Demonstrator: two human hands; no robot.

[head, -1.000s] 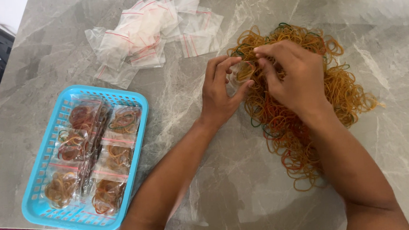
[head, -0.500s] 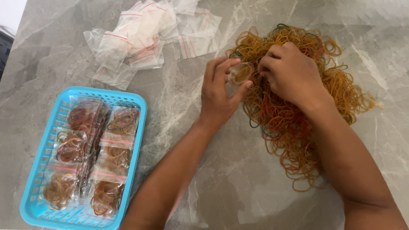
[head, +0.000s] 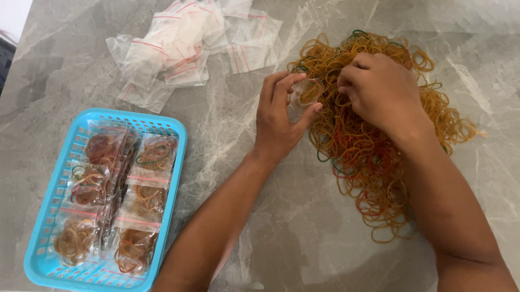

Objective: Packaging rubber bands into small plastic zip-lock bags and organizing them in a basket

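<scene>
A grey marble-patterned tabletop (head: pixel 264 234) fills the view, with pale floor at the upper corners and a dark object at the left edge. A heap of rubber bands (head: pixel 378 140), mostly tan with some red and green, lies right of centre. The left hand (head: pixel 279 118) pinches a small clear bag (head: pixel 304 93) at the heap's edge. The right hand (head: pixel 381 89) rests on the heap, fingers curled into the bands. Empty clear bags (head: pixel 189 40) lie at the far side. A blue basket (head: pixel 164 124) at the near left holds filled bags (head: pixel 117 195).

Rubber bands and a small bag

We see a loose tangled heap of rubber bands (head: pixel 378 140) on grey marble; a clear bag (head: pixel 304 93) is upright at its left edge.
</scene>
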